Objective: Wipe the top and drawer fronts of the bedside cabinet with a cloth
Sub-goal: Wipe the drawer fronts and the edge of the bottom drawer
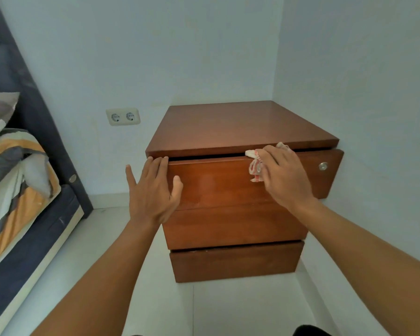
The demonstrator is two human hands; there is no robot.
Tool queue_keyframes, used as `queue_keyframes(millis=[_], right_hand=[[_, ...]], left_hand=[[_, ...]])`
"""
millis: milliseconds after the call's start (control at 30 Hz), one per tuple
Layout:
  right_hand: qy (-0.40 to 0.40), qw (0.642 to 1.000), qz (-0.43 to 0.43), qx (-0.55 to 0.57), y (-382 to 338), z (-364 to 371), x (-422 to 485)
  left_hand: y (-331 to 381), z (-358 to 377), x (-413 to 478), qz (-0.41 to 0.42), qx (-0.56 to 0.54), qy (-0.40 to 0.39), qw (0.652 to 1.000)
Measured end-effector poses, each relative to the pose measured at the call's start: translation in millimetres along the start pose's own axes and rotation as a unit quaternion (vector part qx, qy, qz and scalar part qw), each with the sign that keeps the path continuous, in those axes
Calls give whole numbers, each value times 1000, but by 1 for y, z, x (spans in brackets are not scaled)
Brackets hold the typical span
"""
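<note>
A brown wooden bedside cabinet point(238, 124) stands in the room's corner, with three drawer fronts. The top drawer point(216, 183) sits slightly pulled out and has a round metal lock point(323, 166) at its right end. My right hand point(285, 175) presses a white cloth with red stripes point(254, 163) flat against the upper part of that drawer front. My left hand point(153, 190) holds the drawer's left end, fingers over its top corner and thumb on the front. The middle drawer point(233, 226) and bottom drawer point(235, 263) are closed.
A bed point(20, 197) with striped bedding and a dark headboard stands to the left. A double wall socket point(123, 116) sits on the wall left of the cabinet. White walls close in behind and to the right. The floor point(180, 299) is pale tile.
</note>
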State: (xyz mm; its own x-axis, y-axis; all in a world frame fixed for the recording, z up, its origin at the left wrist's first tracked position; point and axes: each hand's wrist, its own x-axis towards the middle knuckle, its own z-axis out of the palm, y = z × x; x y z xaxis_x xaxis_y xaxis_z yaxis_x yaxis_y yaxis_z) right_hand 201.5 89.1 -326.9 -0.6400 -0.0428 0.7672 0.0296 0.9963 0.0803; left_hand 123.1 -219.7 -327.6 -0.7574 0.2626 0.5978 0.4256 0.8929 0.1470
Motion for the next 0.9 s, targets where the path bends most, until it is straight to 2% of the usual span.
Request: queue_keyframes(millis=[333,533,700,767,833,900], right_hand=[[1,991,120,-55,100,-6,-29],[3,988,147,-54,107,-4,-32],[-40,984,171,2,100,-16,-28],[5,969,232,81,86,-25,-29],[107,929,319,151,61,-31,-30],[182,908,320,198,17,-32,-29]], left_hand=[[-2,2,1,2,15,15,1000],[-2,5,-2,-12,29,21,999],[-7,1,-6,-8,20,5,1000],[-9,-1,-6,-5,7,-3,1000],[-8,-1,-5,-11,-4,-8,1000],[-6,2,-6,-19,-19,-11,1000]])
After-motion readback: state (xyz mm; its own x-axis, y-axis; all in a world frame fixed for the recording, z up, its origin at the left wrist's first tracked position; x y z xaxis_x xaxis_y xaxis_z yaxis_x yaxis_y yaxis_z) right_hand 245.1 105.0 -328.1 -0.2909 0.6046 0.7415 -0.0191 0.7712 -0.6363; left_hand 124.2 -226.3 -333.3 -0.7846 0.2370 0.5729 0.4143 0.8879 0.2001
